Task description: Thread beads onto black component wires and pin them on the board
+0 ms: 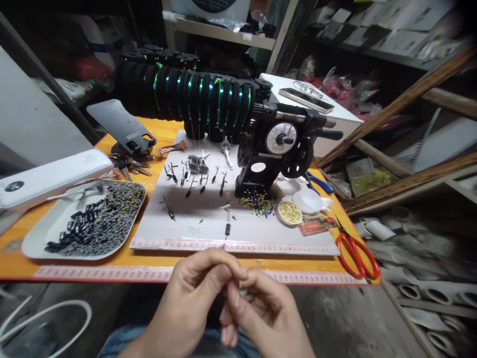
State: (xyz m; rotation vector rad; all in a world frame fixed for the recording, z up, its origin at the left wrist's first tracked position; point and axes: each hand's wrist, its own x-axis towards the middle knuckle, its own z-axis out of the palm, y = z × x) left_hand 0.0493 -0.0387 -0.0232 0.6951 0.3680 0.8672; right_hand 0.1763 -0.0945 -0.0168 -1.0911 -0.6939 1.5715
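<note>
The left hand [196, 288] and right hand [266, 306] are angling inward, meeting above the lap [122, 342]!
Left thumb and forefinger are pressing together; right fingertips are pinching a tiny greenish bit [243, 293] just beside them.

My left hand [196, 293] and right hand [266, 308] meet at the near edge of the table [11, 263], before the board [149, 231]. On the board's far right stands the machine [257, 136], a heap of beads [257, 203] at its foot, a dish [288, 213] just right of that. Left of the board lies the tray [52, 214], a phone stand [119, 124] behind it; to the right, scissors [350, 243] near, pliers [320, 182] farther.
</note>
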